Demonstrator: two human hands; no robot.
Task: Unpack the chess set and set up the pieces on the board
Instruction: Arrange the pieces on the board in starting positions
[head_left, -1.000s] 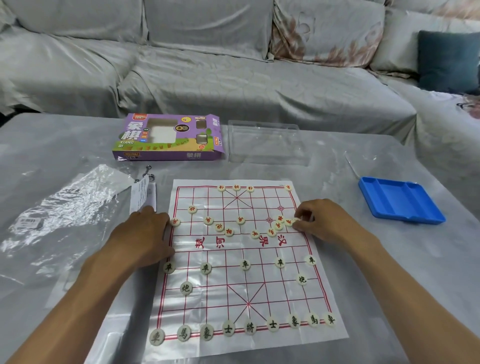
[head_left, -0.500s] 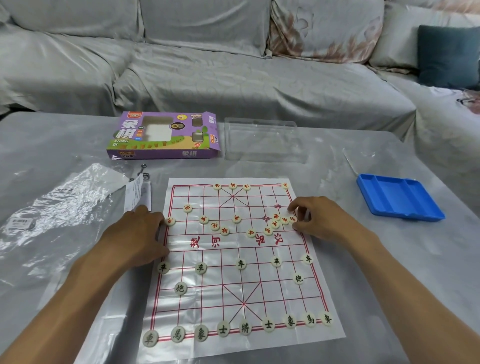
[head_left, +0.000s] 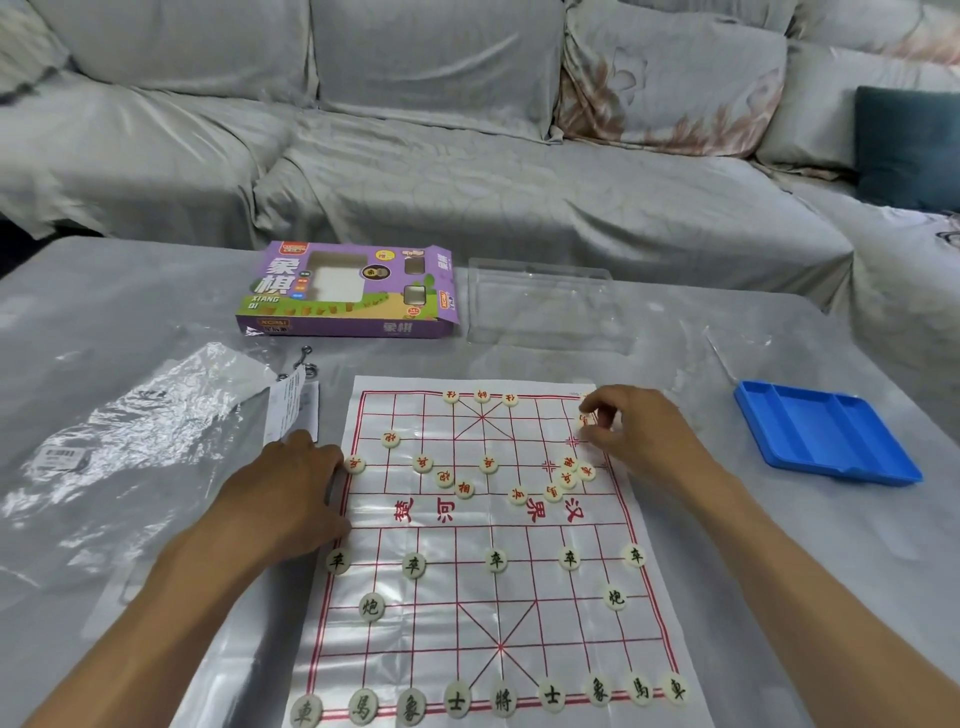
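The black pieces (head_left: 496, 560) nearest the person stand fully placed on the board (head_left: 483, 613). Midway, the left hand (head_left: 291, 488) lies flat with relaxed fingers on the board's left edge; keep it pressing so the thin sheet does not slide. A cluster of red pieces (head_left: 569, 475) waits unsorted just beyond the river. Farther out, the right hand (head_left: 631, 434) pinches one red piece (head_left: 586, 421) near the far right corner. Set it squarely on a line crossing, then release straight upward to avoid nudging neighbours.
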